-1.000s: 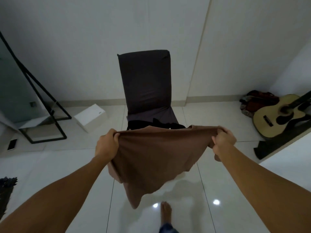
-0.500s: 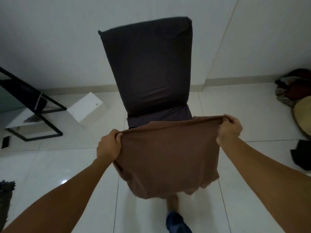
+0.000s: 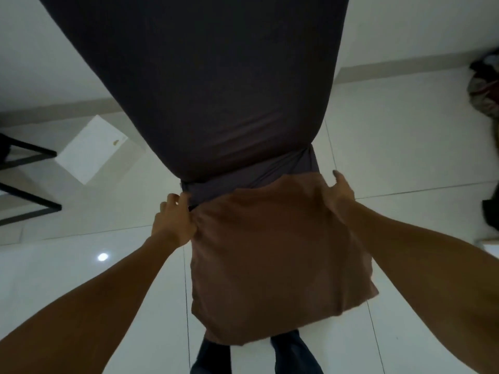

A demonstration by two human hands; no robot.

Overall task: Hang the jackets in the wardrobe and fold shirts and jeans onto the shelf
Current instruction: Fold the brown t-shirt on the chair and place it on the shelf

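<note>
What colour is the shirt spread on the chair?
Plain brown shirt, no pattern, seen in the head view.

I am now right up against the dark covered chair [image 3: 205, 98], whose back fills the top of my view where a second ago it stood well ahead. The brown shirt [image 3: 272, 260], held up in the air before, now lies spread over the chair's seat. My left hand [image 3: 172, 220] and right hand [image 3: 337, 193] have come down with it to its far corners, and the right hand's fingers have loosened.
</note>
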